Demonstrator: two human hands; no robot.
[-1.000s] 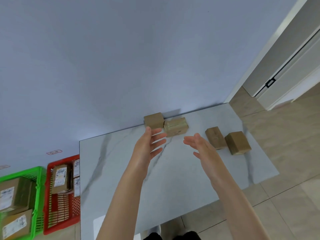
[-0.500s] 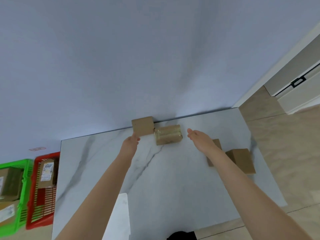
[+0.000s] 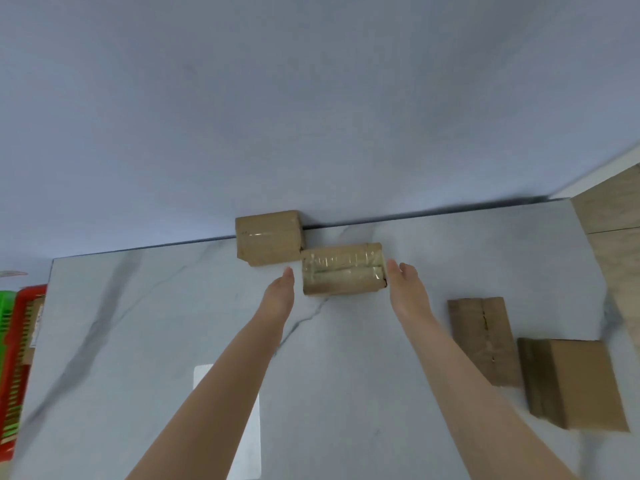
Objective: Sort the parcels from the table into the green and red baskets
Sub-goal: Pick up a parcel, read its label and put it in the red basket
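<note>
Fingers (image 3: 288, 276) straight and pressed together on both hands: left hand (image 3: 278, 296) and right hand (image 3: 409, 293) flank the taped parcel (image 3: 341, 268) near the far edge of the desk (image 3: 166, 327) (palms inward, evidently to clamp its ends) — nothing gripped yet.

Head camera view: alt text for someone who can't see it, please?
The left hand and right hand, both open, flank a taped parcel on a marble table. Three more parcels lie around; a red basket and green basket sit far left.
</note>
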